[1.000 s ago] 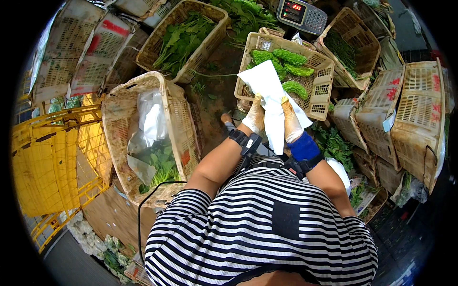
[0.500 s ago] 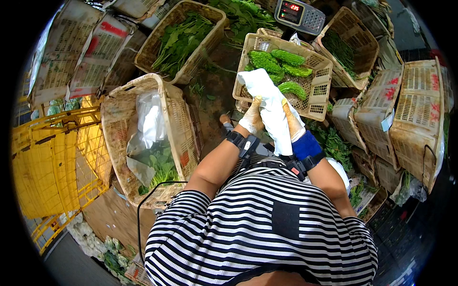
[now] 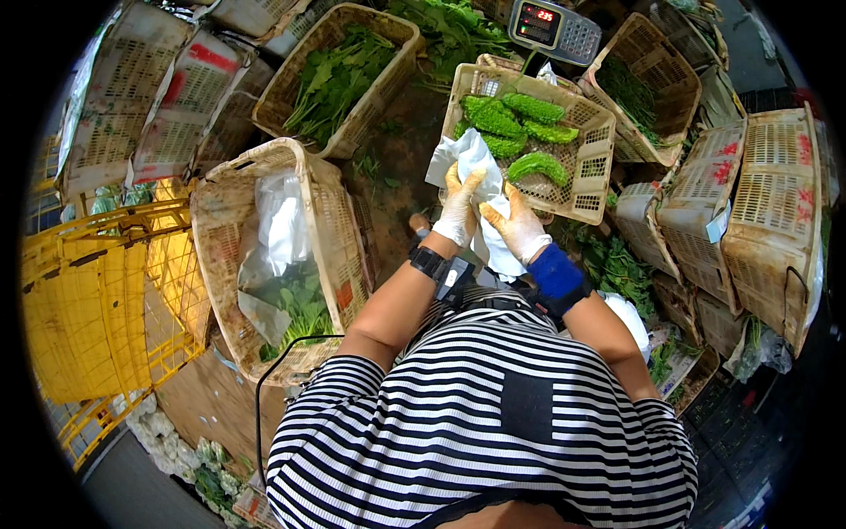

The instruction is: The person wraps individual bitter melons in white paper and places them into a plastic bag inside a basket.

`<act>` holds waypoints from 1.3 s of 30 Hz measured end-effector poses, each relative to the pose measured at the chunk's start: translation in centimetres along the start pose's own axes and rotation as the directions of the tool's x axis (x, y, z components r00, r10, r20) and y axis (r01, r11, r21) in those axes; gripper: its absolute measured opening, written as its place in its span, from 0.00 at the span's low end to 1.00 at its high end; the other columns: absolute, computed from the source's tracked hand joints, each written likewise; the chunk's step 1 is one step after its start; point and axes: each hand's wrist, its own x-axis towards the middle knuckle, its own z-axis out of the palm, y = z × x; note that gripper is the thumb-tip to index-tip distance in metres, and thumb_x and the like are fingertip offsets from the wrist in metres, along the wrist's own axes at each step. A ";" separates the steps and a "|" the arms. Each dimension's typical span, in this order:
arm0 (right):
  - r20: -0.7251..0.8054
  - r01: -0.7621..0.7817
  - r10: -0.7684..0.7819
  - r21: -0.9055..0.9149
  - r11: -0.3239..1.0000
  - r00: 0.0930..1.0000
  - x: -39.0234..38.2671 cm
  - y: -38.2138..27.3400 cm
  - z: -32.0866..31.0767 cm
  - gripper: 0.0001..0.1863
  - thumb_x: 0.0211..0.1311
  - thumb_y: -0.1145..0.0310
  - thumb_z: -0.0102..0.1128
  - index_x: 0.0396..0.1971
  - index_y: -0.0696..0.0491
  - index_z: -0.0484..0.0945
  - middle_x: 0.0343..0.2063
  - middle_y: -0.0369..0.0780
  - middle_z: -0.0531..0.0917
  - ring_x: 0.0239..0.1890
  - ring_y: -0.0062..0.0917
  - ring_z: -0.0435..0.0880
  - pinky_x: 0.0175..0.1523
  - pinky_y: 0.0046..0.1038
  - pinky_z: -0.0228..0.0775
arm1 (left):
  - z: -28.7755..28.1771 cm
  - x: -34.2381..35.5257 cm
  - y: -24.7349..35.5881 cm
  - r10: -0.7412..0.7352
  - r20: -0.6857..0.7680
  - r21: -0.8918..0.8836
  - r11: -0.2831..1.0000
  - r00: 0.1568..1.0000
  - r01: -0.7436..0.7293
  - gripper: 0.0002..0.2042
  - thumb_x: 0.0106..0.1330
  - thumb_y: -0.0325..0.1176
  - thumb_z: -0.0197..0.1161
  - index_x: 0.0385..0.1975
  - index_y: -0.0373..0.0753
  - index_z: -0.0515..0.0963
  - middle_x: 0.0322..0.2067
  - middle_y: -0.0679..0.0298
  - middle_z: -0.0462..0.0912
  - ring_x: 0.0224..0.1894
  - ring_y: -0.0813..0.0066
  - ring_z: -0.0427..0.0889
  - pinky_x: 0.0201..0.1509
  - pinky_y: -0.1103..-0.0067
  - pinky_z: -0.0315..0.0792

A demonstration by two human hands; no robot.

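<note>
- Since the earlier frame, the white bag (image 3: 476, 152) is crumpling further, its upper end now lying lower, over the crate's near-left corner.
- Left hand (image 3: 460, 207) is grasping the bag between thumb and fingers.
- Right hand (image 3: 518, 227) is touching the bag; whether it is gripping, cannot tell.
- Crate (image 3: 577, 208) is holding green bitter gourds (image 3: 534, 108).
- Scale (image 3: 553, 32) is standing beyond the crate's far edge.
</note>
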 end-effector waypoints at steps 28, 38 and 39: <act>-0.099 0.074 -0.072 0.010 0.997 0.992 -0.4 -3.0 1.2 0.35 0.54 0.42 0.53 0.46 0.61 0.70 0.39 0.51 0.77 0.44 0.42 0.76 0.48 0.33 0.66 | -2.4 -0.3 2.6 -0.108 0.154 -0.209 0.968 0.982 0.140 0.22 0.58 0.39 0.59 0.49 0.36 0.67 0.42 0.55 0.76 0.43 0.61 0.77 0.51 0.67 0.71; 0.161 0.099 -0.159 0.326 0.940 0.974 0.1 -6.6 -1.0 0.32 0.50 0.49 0.63 0.49 0.56 0.70 0.40 0.47 0.77 0.43 0.37 0.76 0.51 0.28 0.66 | -1.7 -4.1 6.5 -0.080 0.311 -0.268 0.949 0.947 0.168 0.27 0.56 0.39 0.61 0.53 0.34 0.63 0.47 0.54 0.73 0.48 0.60 0.74 0.55 0.64 0.68; 0.003 0.243 -0.247 0.177 0.954 0.969 -0.3 -7.5 -1.7 0.32 0.50 0.49 0.63 0.50 0.55 0.70 0.42 0.47 0.76 0.45 0.37 0.75 0.52 0.29 0.65 | -1.0 -4.3 6.0 -0.040 0.268 -0.298 0.947 0.963 0.123 0.26 0.56 0.39 0.61 0.53 0.34 0.63 0.46 0.55 0.73 0.48 0.60 0.74 0.55 0.64 0.68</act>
